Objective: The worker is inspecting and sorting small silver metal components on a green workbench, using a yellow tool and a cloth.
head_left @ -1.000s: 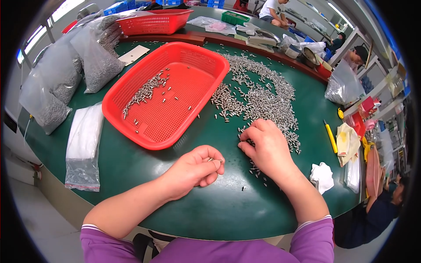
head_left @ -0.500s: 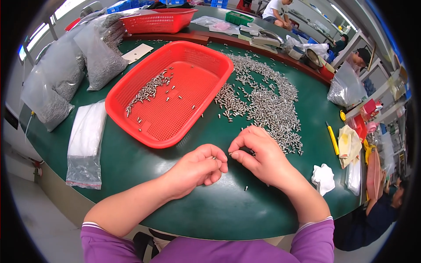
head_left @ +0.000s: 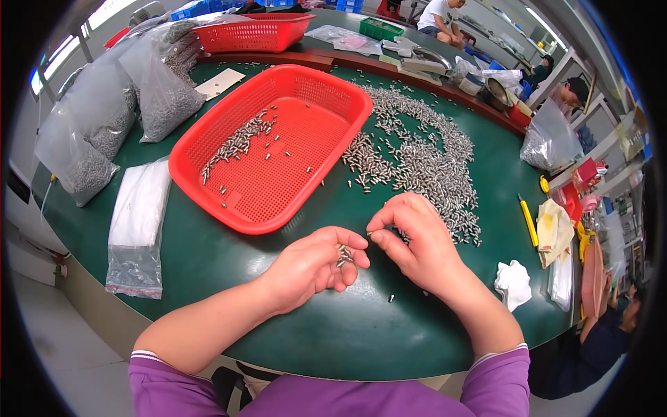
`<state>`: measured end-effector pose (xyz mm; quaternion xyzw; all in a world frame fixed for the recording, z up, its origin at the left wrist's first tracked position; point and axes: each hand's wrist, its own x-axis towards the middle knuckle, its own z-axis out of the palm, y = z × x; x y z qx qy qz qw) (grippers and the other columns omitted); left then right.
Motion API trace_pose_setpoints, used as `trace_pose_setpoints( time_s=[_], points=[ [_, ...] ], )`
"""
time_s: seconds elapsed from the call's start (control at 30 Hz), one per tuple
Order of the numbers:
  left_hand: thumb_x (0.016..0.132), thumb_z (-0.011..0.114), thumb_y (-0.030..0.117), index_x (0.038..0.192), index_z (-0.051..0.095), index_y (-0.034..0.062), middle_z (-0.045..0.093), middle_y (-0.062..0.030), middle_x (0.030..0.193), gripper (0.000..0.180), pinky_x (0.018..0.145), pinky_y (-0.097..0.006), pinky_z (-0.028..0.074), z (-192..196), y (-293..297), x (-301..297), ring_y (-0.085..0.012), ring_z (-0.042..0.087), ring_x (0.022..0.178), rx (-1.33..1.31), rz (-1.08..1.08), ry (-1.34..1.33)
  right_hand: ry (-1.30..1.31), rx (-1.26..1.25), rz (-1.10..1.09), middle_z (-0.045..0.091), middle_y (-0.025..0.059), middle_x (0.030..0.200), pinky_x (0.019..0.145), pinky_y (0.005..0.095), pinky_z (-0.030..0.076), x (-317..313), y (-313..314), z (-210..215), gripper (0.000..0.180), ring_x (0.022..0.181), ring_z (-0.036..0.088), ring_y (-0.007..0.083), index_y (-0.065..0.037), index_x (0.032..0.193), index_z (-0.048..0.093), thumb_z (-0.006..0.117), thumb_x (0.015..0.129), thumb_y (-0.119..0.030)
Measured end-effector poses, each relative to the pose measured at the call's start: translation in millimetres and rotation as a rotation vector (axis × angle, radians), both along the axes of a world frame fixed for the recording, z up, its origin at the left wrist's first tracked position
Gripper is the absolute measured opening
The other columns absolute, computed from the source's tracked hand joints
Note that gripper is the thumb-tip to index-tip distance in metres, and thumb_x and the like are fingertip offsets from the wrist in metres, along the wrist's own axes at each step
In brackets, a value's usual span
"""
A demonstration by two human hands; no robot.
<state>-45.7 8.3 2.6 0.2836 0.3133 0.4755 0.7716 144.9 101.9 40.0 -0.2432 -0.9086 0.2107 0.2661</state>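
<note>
Several small silvery metal pins [head_left: 344, 256] lie in the curled fingers of my left hand [head_left: 309, 267], whose thumb is lifted off them. Just to its right, my right hand [head_left: 417, 240] pinches a tiny piece between thumb and forefinger; it looks like one such pin, mostly covered by the fingertips. The hands are close but apart, above the near part of the green table [head_left: 347, 340]. A wide pile of the same pins [head_left: 434, 170] spreads beyond my right hand. Beyond my left hand stands a red perforated basket [head_left: 260, 226] with a small heap of pins inside.
Clear bags of metal parts [head_left: 163, 104] stand at the far left, near a flat packet of white bags [head_left: 135, 229]. On the right lie a crumpled white cloth [head_left: 513, 283] and a yellow cutter [head_left: 527, 221]. One stray pin [head_left: 391, 298] rests near my hands.
My left hand has opened somewhat, its thumb lifting so the pins inside now show. My right hand has shifted slightly away to the right, still pinching.
</note>
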Motion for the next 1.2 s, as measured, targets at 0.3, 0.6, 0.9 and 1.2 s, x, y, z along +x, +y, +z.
trace_pose_setpoints(
  time_s=[0.3,0.6,0.9,1.2],
  points=[
    [0.090,0.038,0.000,0.126,0.044,-0.0037,0.055,-0.0162,0.118,0.036,0.097,-0.039,0.047,8.3,-1.2,4.6,-0.0246,0.059,0.108,-0.046,0.018,0.066,-0.042,0.145,-0.024,0.055,0.0072,0.090,0.075,0.0372,0.046,-1.0,-2.2,1.0,0.012,0.088,0.055,0.0272,-0.008,0.087,0.065,0.069,0.076,-0.008],
    [0.091,0.040,0.001,0.136,0.032,-0.0101,0.046,-0.0185,0.131,0.047,0.106,-0.039,0.042,6.9,-0.1,4.5,-0.0257,0.053,0.120,-0.060,-0.004,-0.011,-0.053,0.098,0.147,0.054,0.0054,0.091,0.076,0.0374,0.045,-3.4,-11.4,1.8,0.016,0.087,0.054,0.0258,-0.010,0.088,0.066,0.071,0.072,-0.010],
    [0.091,0.036,0.006,0.139,0.030,-0.0099,0.043,-0.0178,0.136,0.050,0.109,-0.041,0.038,3.5,-1.0,4.1,-0.0263,0.048,0.125,-0.043,-0.014,-0.088,-0.056,0.151,0.160,0.056,0.0033,0.091,0.076,0.0367,0.044,-3.4,-10.2,-3.2,0.018,0.088,0.055,0.0243,-0.011,0.088,0.067,0.073,0.071,-0.011],
    [0.095,0.037,0.012,0.140,0.031,-0.0074,0.042,-0.0175,0.139,0.049,0.106,-0.039,0.039,0.5,1.7,2.1,-0.0239,0.049,0.124,-0.015,-0.011,-0.099,-0.063,0.111,0.137,0.055,0.0063,0.093,0.077,0.0376,0.045,-4.3,-11.6,-0.3,0.015,0.089,0.053,0.0266,-0.008,0.085,0.061,0.071,0.074,-0.012]
  ],
)
